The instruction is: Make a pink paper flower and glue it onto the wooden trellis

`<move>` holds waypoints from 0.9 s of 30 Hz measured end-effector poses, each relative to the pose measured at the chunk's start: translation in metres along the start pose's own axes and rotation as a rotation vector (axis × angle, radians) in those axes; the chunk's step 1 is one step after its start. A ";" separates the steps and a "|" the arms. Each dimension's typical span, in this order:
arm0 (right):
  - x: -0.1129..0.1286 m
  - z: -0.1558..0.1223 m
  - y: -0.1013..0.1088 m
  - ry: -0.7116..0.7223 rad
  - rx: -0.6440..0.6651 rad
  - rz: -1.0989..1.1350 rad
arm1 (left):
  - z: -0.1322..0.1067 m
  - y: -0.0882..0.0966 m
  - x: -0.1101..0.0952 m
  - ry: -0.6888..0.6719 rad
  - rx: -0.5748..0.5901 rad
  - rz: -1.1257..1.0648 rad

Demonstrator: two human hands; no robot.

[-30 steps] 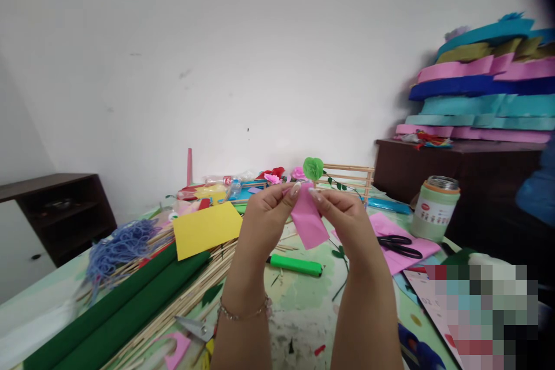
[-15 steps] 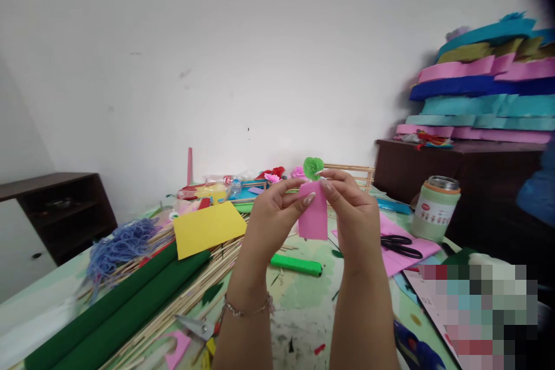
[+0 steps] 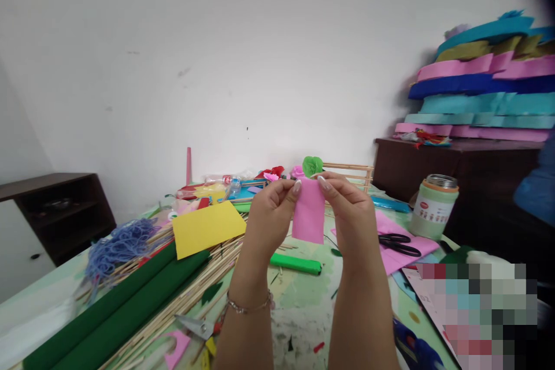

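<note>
A small rectangle of pink crepe paper (image 3: 308,214) hangs upright between my two hands above the table. My left hand (image 3: 272,208) pinches its upper left corner between thumb and fingers. With thumb and fingertips, my right hand (image 3: 349,202) grips the upper right corner. Just beyond the top edge of the paper shows a green paper flower (image 3: 313,166); whether it touches my fingers I cannot tell. Below the hands a bright green wrapped stick (image 3: 297,264) lies on the tabletop.
To the left lie a yellow sheet (image 3: 208,228), dark green paper rolls (image 3: 113,312), thin wooden sticks (image 3: 186,300) and blue yarn (image 3: 124,245). Black-handled scissors (image 3: 399,244) rest on pink paper at right, beside a green jar (image 3: 433,208). Open scissors blades (image 3: 197,325) lie at front left.
My left thumb has moved up and left to the paper's top corner. The pink paper now hangs wider and flatter between both hands, slightly further left.
</note>
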State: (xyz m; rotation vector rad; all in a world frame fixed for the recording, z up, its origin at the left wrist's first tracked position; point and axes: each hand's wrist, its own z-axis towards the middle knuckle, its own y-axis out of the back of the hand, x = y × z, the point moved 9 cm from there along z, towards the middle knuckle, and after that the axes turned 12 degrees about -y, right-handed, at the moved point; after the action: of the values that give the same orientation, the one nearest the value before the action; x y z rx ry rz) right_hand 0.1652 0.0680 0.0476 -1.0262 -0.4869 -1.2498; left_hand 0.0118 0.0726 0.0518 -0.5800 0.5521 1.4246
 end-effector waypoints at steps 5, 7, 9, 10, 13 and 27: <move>-0.003 0.000 0.000 -0.041 -0.024 -0.015 | 0.000 0.003 -0.015 -0.151 -0.030 0.249; -0.001 0.000 0.001 -0.022 -0.055 0.000 | 0.000 0.002 -0.018 -0.190 -0.028 0.311; 0.001 -0.001 0.002 0.011 -0.090 0.003 | 0.000 -0.002 -0.019 -0.211 -0.006 0.337; 0.002 -0.002 0.003 0.029 -0.108 0.000 | 0.001 -0.004 -0.018 -0.215 0.010 0.340; 0.005 -0.002 0.005 0.067 -0.143 0.005 | 0.002 -0.010 -0.011 -0.186 0.056 0.272; 0.021 -0.013 -0.014 0.275 0.230 -0.379 | 0.000 0.021 0.001 -0.032 -0.234 0.015</move>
State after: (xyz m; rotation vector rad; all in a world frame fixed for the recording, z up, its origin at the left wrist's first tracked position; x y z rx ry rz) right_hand 0.1555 0.0459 0.0630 -0.5695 -0.6115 -1.6015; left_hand -0.0087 0.0748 0.0505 -0.7387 0.3675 1.5211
